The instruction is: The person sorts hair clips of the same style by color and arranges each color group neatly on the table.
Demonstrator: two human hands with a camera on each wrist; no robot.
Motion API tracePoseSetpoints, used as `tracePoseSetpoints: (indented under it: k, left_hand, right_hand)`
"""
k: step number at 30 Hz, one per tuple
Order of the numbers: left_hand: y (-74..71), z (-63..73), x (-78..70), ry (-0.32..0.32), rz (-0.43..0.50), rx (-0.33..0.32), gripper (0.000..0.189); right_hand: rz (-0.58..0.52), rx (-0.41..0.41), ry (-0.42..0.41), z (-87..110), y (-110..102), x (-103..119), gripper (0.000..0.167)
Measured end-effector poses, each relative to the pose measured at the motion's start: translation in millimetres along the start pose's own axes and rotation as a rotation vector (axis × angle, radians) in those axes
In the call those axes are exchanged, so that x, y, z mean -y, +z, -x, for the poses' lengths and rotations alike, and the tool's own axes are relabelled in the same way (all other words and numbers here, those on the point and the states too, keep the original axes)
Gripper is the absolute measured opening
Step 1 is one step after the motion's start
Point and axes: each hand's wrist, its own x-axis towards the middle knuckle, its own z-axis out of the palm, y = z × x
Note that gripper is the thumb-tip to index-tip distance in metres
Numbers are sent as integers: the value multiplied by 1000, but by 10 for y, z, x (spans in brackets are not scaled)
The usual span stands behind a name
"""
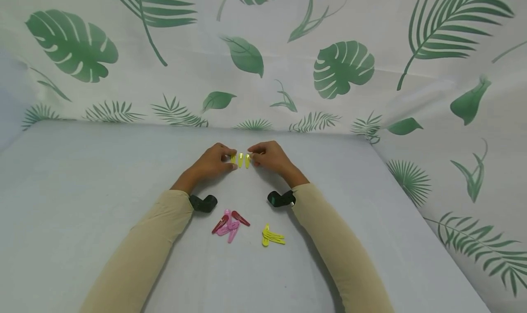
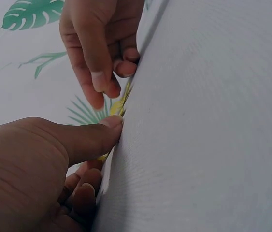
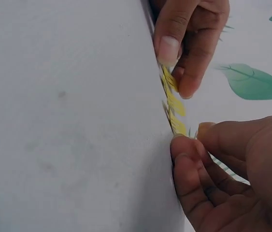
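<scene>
Apparently 3 yellow clips (image 1: 240, 160) | 1 partly hidden by left hand (image 1: 212, 162)

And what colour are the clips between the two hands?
Those clips are yellow; the head view shows them best.

The head view looks forward and down from above, taking in the white table (image 1: 103, 166) and leaf-print backdrop (image 1: 288, 66); the wrist views, low, close and tipped sideways, face inward from opposite sides, sharing left hand (image 1: 212, 161), right hand (image 1: 271, 157) and yellow snap hair clips (image 1: 240, 160)
</scene>
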Motion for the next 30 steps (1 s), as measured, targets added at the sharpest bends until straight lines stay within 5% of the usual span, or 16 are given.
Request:
tracePoseSetpoints:
  k: [14, 30]
  left_hand:
    - [6, -12, -15, -20, -12, 4, 51]
    - [22, -1, -20, -17, -3, -12, 51]
  right_hand:
    - [-9, 51, -76, 193, -126, -55, 25]
    - [-1, 241, -146, 550, -210, -32, 24]
